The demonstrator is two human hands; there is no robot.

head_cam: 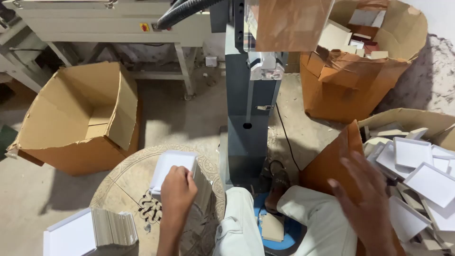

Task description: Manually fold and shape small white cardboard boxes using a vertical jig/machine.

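My left hand (176,192) rests with curled fingers on top of a stack of white box trays (171,167) standing on a round patterned stool (124,182). Over at the right, my right hand (367,201) hovers, fingers spread, above the edge of a brown carton (329,163) full of loose white box trays (417,178); it holds nothing. My legs in light trousers (246,223) sit between the two hands.
A grey machine column (250,95) stands straight ahead, a cable beside it. An open cardboard box (78,118) lies at left. A brown sack of box parts (353,71) is at upper right. Another white stack (90,232) sits at bottom left.
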